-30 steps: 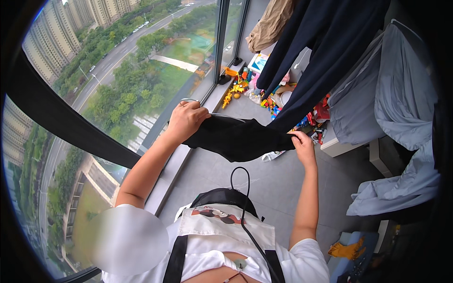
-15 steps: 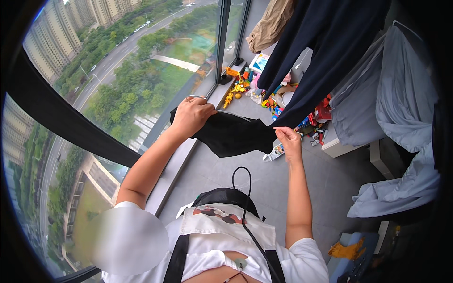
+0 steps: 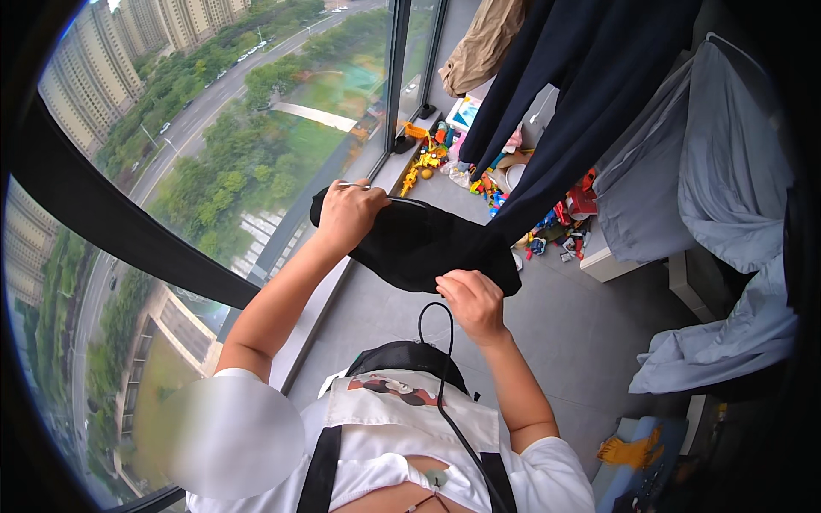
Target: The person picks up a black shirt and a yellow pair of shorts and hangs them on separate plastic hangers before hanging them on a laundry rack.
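Left hand (image 3: 351, 214) grips black fabric garment (image 3: 415, 248) at upper edge; right hand (image 3: 472, 301) pinches lower edge. Likely light and soft; hold by edges.

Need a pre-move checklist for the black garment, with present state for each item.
1. Left hand gripping the black garment near its top edge: ok.
2. Right hand at the garment's lower edge: ok; firmness of its grip: cannot tell.
3. Garment held off the floor: ok.
4. Garment apart from the dark hanging trousers: cannot tell, they overlap in view.
5. Toys apart from both hands: ok.
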The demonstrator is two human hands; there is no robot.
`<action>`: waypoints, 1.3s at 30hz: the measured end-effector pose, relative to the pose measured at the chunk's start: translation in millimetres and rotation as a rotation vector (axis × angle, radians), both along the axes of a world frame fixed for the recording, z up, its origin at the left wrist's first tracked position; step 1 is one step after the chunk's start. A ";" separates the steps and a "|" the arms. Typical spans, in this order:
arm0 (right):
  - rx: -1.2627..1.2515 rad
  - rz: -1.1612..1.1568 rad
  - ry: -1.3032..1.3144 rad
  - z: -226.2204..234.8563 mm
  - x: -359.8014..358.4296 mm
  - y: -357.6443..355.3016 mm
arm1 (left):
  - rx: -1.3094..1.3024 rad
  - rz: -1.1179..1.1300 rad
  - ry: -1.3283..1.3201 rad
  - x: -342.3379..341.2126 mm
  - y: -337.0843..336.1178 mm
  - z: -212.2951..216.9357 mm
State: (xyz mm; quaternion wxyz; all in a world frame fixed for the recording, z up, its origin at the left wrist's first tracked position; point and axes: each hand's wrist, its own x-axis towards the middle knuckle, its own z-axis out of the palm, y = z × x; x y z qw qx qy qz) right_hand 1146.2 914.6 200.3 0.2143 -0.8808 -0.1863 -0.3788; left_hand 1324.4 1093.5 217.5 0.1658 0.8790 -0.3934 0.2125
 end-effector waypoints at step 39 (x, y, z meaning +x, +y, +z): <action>-0.034 -0.265 0.303 15.3 4.4 -50.9 | -0.020 -0.333 -0.028 -12.1 -3.7 27.1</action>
